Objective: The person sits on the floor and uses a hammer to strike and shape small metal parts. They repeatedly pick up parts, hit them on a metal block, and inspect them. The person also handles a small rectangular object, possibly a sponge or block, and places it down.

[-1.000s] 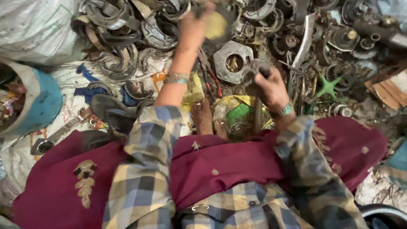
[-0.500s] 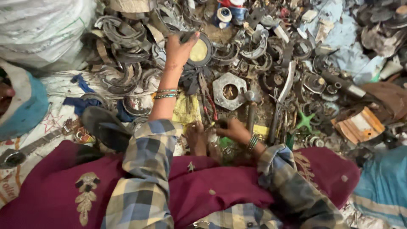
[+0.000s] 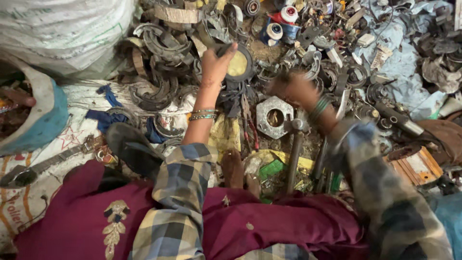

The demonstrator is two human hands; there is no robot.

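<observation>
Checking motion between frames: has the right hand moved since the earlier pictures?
Yes. The right hand, blurred, has gone from below the hexagonal metal plate to above and right of it.

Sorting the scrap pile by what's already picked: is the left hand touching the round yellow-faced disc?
Touching. The head view shows the left hand gripping the dark rim of the round disc, fingers curled over its edge.

Round, yellow-centred dark disc [image 3: 239, 63] tilted above scrap.

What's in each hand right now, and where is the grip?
The left hand grips a round dark disc with a yellowish centre by its left rim. The right hand is motion-blurred over the scrap; whether it holds anything cannot be told.
</observation>
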